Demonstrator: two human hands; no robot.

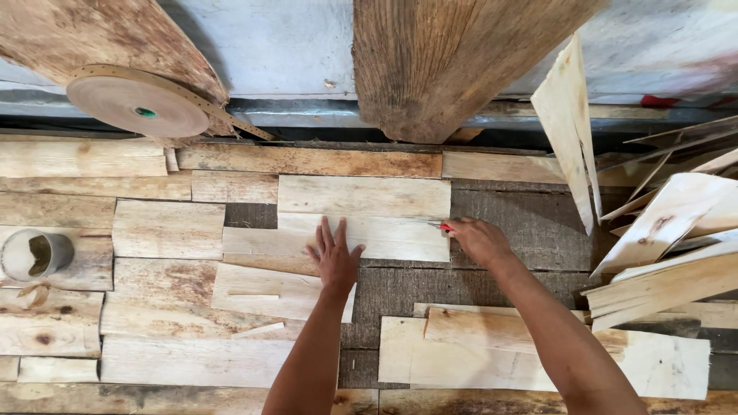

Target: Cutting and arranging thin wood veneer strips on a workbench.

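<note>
Pale veneer strip [369, 237] lying flat at the middle of the frame, among other thin wood sheets laid edge to edge across the counter [538, 223]. Left hand [334, 257] spread flat, fingers released, pressing on the strip's lower left part. Right hand [480, 240] clenched round a small red-handled cutter [444, 227], its tip touching the strip's right end. Just above, a second pale sheet [363, 195] touching the strip's upper edge. Lower right, two overlapping lighter sheets [538, 361] under the right forearm. At the right edge, a loose heap of veneer offcuts [676, 253], some tilted upright. Upper left, a brown roll of paper tape [138, 104] lying flat. At the left edge, a small grey cup [34, 255] standing on the wood. Top centre, a rough bark-coloured log [446, 61]
</note>
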